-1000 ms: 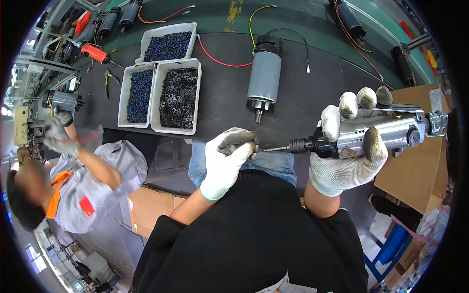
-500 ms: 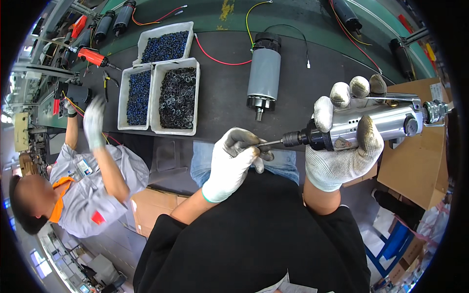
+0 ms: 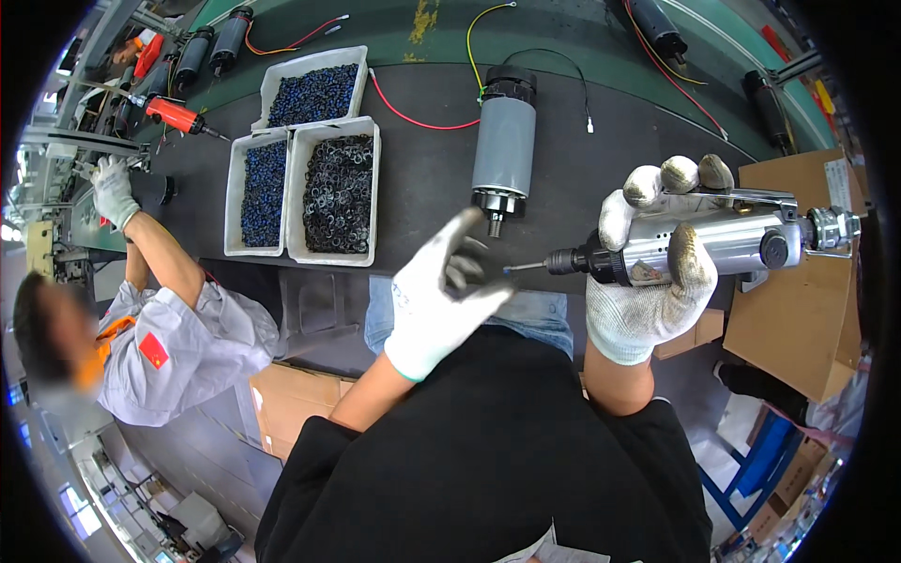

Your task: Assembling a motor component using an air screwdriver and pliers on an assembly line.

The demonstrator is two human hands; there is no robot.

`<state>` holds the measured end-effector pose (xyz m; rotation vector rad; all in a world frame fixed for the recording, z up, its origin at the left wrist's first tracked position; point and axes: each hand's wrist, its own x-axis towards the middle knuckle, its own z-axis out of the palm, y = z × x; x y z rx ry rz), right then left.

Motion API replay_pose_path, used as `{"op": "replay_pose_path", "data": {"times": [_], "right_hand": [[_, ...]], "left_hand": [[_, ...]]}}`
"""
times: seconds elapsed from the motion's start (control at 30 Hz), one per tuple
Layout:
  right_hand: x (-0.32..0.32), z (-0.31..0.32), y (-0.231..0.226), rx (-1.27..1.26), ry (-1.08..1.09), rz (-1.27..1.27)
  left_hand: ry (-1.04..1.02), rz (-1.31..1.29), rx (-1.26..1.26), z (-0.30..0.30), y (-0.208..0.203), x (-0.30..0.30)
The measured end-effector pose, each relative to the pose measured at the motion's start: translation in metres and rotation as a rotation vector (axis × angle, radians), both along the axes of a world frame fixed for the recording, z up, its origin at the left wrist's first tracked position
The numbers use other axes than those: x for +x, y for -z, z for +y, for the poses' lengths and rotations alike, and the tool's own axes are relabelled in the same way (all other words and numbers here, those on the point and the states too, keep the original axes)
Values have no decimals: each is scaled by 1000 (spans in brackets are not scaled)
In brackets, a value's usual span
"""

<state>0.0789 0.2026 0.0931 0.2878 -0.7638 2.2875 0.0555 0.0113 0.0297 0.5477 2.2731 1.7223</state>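
Pulled back from the thin, blue-tipped metal bit (image 3: 530, 266), the white-gloved left hand (image 3: 434, 302) has its fingers spread, apparently empty; the white-gloved right hand (image 3: 640, 316) wraps the silver cylindrical power tool (image 3: 737, 246) before the black counter (image 3: 422, 188), likely heavy, rigid, slick, best held mid-barrel.
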Motion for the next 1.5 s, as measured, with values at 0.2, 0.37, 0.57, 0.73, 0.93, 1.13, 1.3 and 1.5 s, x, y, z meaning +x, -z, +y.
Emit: {"op": "replay_pose_path", "data": {"times": [0.2,0.37,0.57,0.73,0.93,1.13,1.3,1.5], "right_hand": [[1,11,9,102,136,-59],[0,11,18,186,222,-118],[-10,6,27,248,201,-140],[-31,-5,49,304,241,-122],[-36,-20,69,435,259,-220],[-39,-28,77,515,280,-254],[-40,-30,85,520,263,-250],[-37,-31,83,564,233,-330]], "left_hand": [[-106,548,-430,35,51,-23],[-39,16,-93,38,67,-27],[-85,-489,249,36,57,-17],[-67,-508,298,33,65,-19],[-33,-643,415,29,63,-27],[-10,-646,317,26,60,-30],[-8,-625,296,24,62,-32],[1,-636,323,24,67,-33]]}}
